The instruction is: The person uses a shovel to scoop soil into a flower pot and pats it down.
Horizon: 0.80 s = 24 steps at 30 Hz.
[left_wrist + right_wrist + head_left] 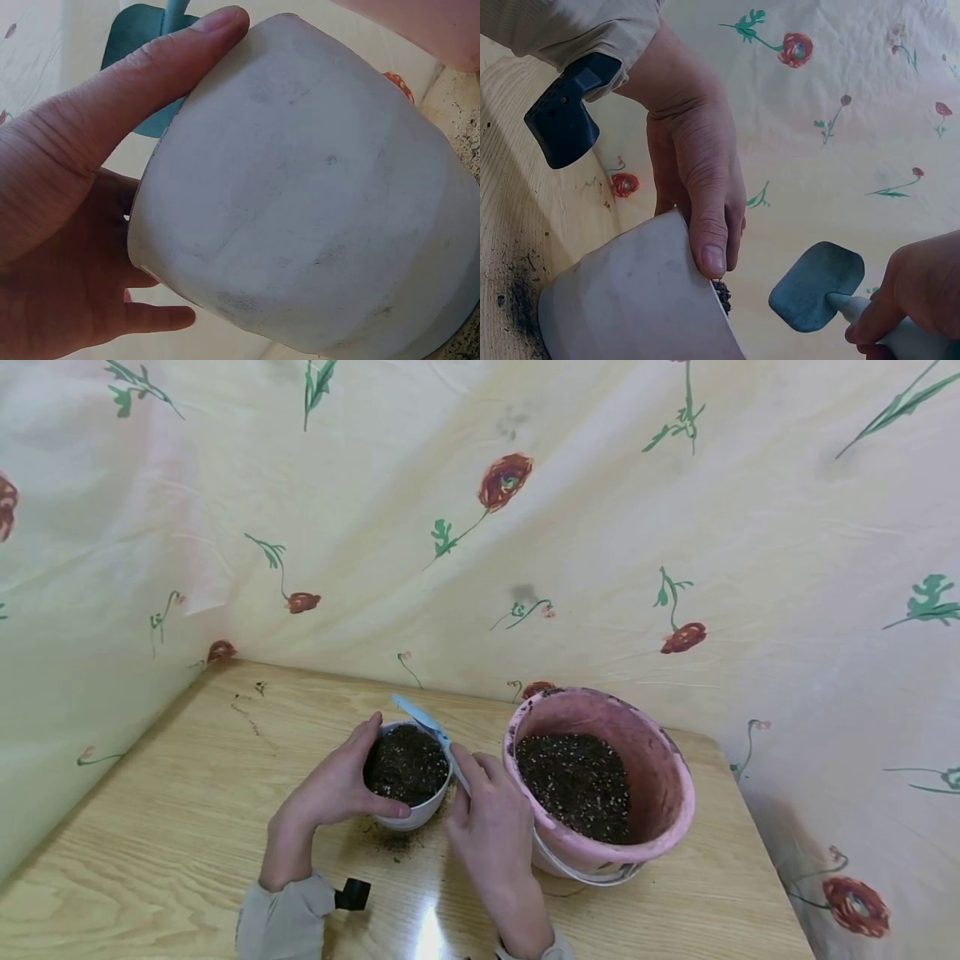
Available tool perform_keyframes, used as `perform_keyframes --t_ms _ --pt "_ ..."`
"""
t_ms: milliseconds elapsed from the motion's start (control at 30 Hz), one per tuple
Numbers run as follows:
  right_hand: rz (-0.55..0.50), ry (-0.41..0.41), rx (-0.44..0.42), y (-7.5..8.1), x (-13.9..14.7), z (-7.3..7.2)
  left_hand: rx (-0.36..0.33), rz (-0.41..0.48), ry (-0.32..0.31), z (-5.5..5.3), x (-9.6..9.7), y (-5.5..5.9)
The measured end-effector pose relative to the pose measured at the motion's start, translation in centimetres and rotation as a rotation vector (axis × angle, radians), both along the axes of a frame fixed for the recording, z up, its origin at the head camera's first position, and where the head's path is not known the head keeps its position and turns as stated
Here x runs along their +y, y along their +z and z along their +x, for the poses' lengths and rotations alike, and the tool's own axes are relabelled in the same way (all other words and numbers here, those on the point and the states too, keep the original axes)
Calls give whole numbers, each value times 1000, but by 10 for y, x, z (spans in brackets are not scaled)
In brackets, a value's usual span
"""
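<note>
A white pot (422, 815), filled with dark soil (405, 766) nearly to the brim, stands on the table. My left hand (337, 785) holds it by the rim, thumb on the near side and fingers around the far side. In the left wrist view the thumb lies against the smudged white wall of the pot (300, 187). My right hand (491, 818) grips the pale handle of a small blue trowel (420, 713). The trowel's blade is above the pot's far right rim in the head view. In the right wrist view, the blade (817, 289) carries no visible soil.
Right of the pot stands a pink bucket (660, 777) partly filled with dark, white-flecked soil, its handle hanging at the front. Spilled soil (397, 843) lies by the pot's base on the wooden table (187, 810). A flowered sheet (375, 485) hangs behind and at both sides.
</note>
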State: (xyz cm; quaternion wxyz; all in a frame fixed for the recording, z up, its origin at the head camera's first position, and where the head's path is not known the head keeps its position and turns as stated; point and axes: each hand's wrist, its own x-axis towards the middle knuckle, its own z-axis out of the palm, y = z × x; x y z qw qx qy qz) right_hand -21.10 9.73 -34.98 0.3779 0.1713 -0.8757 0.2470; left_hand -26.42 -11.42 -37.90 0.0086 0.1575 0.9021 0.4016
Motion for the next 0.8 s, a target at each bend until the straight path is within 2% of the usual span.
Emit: perform_keyframes --t_ms 233,400,700,800 --pt "-4 9 36 9 8 6 70 -13 17 0 6 3" --pt "-28 7 62 19 20 10 157 15 22 1 19 6" --pt "-66 -11 180 34 59 14 257 70 -86 3 55 8" --pt "-53 -22 210 35 71 13 257 77 -87 4 63 7"
